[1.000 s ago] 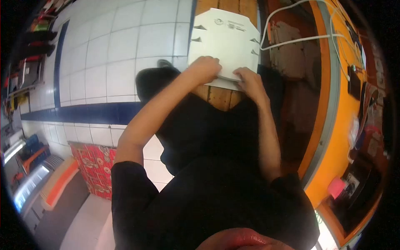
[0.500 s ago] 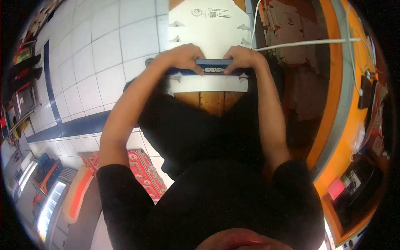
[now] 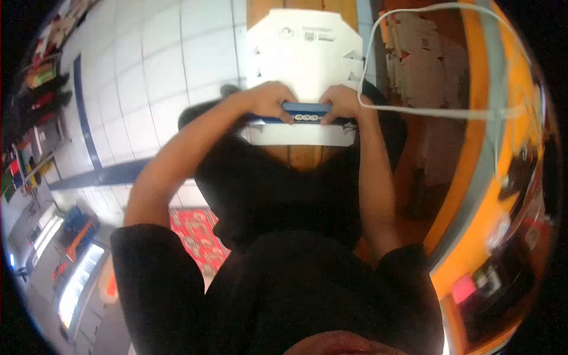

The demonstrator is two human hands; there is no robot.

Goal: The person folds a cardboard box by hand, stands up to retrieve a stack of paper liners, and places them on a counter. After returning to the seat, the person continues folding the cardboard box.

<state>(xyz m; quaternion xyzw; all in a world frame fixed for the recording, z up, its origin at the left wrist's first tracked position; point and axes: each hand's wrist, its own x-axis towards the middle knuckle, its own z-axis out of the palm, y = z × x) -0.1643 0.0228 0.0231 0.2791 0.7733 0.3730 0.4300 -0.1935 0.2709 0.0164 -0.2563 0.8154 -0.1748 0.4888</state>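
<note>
A white cardboard box blank (image 3: 305,65) with small dark print and notched side edges lies in front of me on a wooden surface. Across it runs a raised dark blue panel (image 3: 306,107) printed with a row of pale rings. My left hand (image 3: 271,100) grips the panel's left end, thumb on the near face and fingers over the far side. At its right end my right hand (image 3: 344,103) holds it the same way. A white flap (image 3: 302,135) shows on the near side of the panel. The fingertips behind the panel are hidden.
Brown wooden boards (image 3: 303,157) show between my knees. To the right, a white cable (image 3: 426,111) loops past stacked cardboard pieces (image 3: 423,65) beside an orange-edged counter (image 3: 467,260). A red patterned mat (image 3: 198,239) lies on the white-tiled floor (image 3: 136,106) at left.
The box blank and both hands appear slightly lower in view, and the whole scene has shifted as the head moved. Both hands keep their hold on the blue panel.
</note>
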